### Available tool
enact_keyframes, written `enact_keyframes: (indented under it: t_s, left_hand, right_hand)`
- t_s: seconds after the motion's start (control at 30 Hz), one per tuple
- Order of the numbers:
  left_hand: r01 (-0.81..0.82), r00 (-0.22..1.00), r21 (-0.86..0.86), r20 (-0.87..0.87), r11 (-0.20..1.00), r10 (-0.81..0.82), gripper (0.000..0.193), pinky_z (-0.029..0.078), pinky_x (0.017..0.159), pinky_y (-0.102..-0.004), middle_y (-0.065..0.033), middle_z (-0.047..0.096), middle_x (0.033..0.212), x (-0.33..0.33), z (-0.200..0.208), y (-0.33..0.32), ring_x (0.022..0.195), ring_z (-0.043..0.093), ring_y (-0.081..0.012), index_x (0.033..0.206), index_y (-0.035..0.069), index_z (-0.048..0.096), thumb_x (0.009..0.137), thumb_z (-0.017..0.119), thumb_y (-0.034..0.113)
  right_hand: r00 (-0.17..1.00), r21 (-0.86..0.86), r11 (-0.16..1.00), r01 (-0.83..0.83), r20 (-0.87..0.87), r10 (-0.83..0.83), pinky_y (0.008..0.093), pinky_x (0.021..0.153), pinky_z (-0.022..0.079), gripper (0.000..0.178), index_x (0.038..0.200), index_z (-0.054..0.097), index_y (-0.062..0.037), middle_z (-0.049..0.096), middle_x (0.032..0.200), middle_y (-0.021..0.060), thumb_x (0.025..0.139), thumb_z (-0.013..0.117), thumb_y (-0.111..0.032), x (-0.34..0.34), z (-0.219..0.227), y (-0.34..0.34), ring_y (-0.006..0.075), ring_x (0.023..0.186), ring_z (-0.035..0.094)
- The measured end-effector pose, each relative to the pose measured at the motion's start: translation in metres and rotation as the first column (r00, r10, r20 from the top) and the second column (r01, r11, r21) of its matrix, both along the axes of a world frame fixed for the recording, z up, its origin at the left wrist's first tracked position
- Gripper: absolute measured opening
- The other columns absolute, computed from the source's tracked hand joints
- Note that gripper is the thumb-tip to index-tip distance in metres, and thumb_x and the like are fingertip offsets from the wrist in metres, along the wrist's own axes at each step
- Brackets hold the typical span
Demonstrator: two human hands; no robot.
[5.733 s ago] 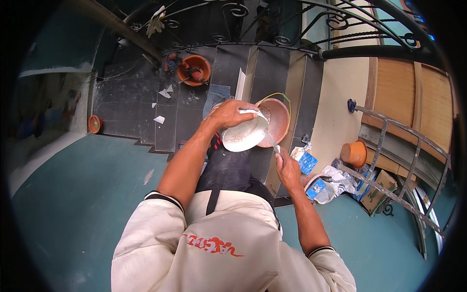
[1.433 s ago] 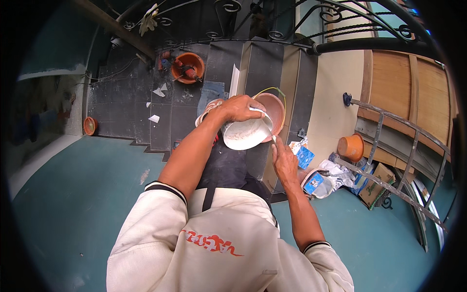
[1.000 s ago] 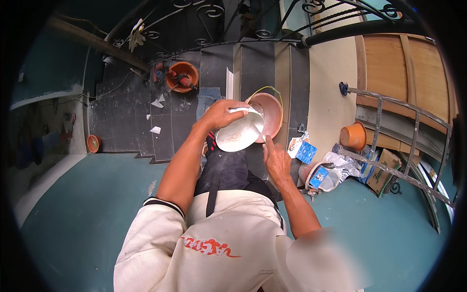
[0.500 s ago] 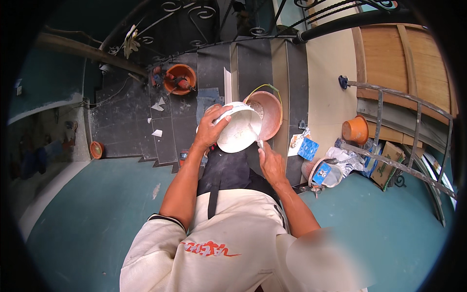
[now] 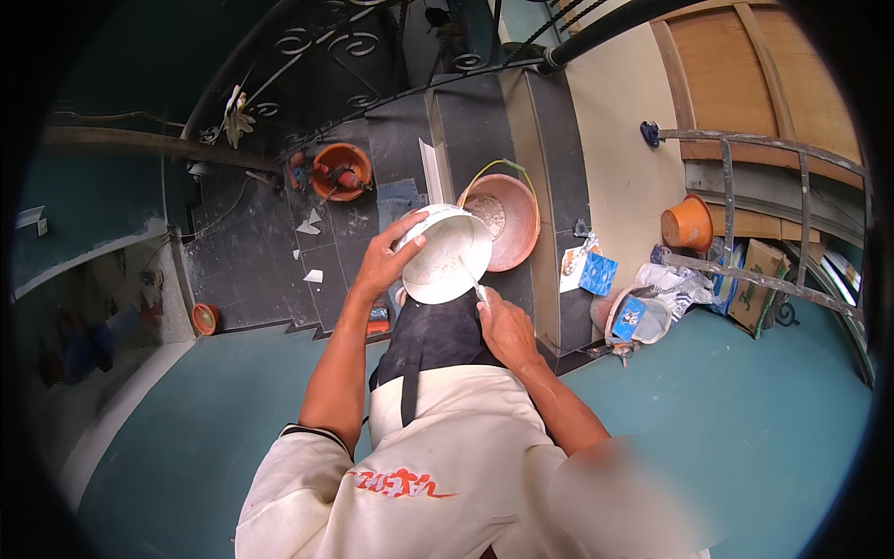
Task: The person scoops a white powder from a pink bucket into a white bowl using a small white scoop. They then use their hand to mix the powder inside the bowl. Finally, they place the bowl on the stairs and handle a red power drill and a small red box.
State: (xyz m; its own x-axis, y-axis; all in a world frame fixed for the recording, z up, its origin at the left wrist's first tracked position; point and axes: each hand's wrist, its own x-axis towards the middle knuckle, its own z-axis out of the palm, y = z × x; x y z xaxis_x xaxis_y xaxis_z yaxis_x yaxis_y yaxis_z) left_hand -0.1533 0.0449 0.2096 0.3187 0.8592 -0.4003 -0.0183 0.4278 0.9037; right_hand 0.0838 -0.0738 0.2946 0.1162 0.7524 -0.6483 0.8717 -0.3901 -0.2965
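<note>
My left hand [image 5: 391,256] grips the rim of a white plastic tub [image 5: 442,265], fingers over its far side. The tub is tilted so that its mouth faces me, and pale residue coats its inside. My right hand [image 5: 507,331] is closed round a slim pale tool [image 5: 480,289]. Its tip reaches inside the tub near the right wall; the exact kind of tool is too small to make out. Just beyond the tub stands a pinkish-orange bucket [image 5: 517,214] with a yellow-green handle and whitish residue at its bottom.
An orange bucket [image 5: 363,191] holding red power tools stands on the dark tiles at far left. White tile shards [image 5: 314,276] lie near it. On the right are a stained bucket [image 5: 652,328], an orange pot [image 5: 686,224] and a metal ladder [image 5: 759,277]. A black railing [image 5: 577,47] crosses the back.
The tub has shifted slightly left and toward me. My right hand and the tool have moved left and nearer to me, with the tool still in the tub. The view has turned slightly.
</note>
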Motion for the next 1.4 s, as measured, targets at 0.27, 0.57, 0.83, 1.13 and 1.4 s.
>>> enact_keyframes:
  t_s: [0.27, 0.57, 0.83, 1.13, 1.4]
  left_hand:
    - [0.199, 0.980, -0.119, -0.006, 0.973, -0.201, 0.097, 0.038, 0.126, -0.0418, -0.0182, 0.058, 0.161, -0.008, 0.025, 0.008, 0.150, 0.054, -0.0294, 0.168, 0.002, 0.045, 0.086, 0.088, 0.029]
    - [0.117, 0.988, -0.162, 0.124, 0.980, -0.097, 0.101, 0.037, 0.127, -0.0418, -0.0158, 0.056, 0.161, -0.002, 0.033, -0.005, 0.150, 0.052, -0.0274, 0.169, -0.001, 0.042, 0.084, 0.091, 0.022]
    - [0.073, 0.986, -0.162, 0.158, 0.984, -0.047, 0.102, 0.038, 0.126, -0.0388, -0.0157, 0.056, 0.161, -0.003, 0.011, -0.015, 0.148, 0.054, -0.0261, 0.169, -0.002, 0.041, 0.083, 0.093, 0.019]
    - [0.034, 0.994, -0.151, 0.107, 0.988, -0.018, 0.095, 0.040, 0.124, -0.0385, -0.0156, 0.060, 0.158, -0.001, 0.012, -0.025, 0.146, 0.056, -0.0252, 0.167, -0.002, 0.044, 0.086, 0.090, 0.014]
    - [0.102, 0.989, -0.091, -0.095, 0.991, -0.111, 0.082, 0.049, 0.116, -0.0364, -0.0189, 0.068, 0.150, -0.010, 0.019, -0.003, 0.135, 0.066, -0.0256, 0.159, 0.003, 0.059, 0.083, 0.083, 0.023]
  right_hand:
    - [0.993, 0.201, 0.977, 0.076, 0.077, -0.094, 0.0625, 0.086, 0.056, 0.035, 0.138, 0.062, -0.0059, 0.074, 0.103, 0.0308, 0.113, 0.055, -0.029, 0.025, -0.012, 0.002, 0.0569, 0.100, 0.070]
    - [0.982, 0.107, 0.981, 0.161, -0.122, -0.148, 0.0631, 0.089, 0.055, 0.040, 0.140, 0.063, -0.0025, 0.075, 0.111, 0.0329, 0.110, 0.062, -0.030, 0.028, 0.007, -0.007, 0.0561, 0.103, 0.071]
    - [0.986, -0.060, 0.995, 0.077, -0.146, -0.085, 0.0676, 0.084, 0.055, 0.026, 0.126, 0.061, -0.0052, 0.074, 0.098, 0.0309, 0.110, 0.060, -0.026, 0.009, 0.006, -0.018, 0.0568, 0.094, 0.071]
    - [0.997, -0.048, 0.999, 0.015, -0.069, -0.018, 0.0668, 0.081, 0.055, 0.032, 0.134, 0.061, -0.0061, 0.075, 0.099, 0.0294, 0.112, 0.057, -0.029, 0.024, 0.006, -0.013, 0.0570, 0.094, 0.072]
    - [1.000, 0.250, 0.968, -0.023, -0.010, 0.027, 0.0597, 0.082, 0.055, 0.032, 0.137, 0.066, -0.0039, 0.076, 0.104, 0.0306, 0.111, 0.058, -0.022, 0.039, 0.016, -0.002, 0.0549, 0.097, 0.071]
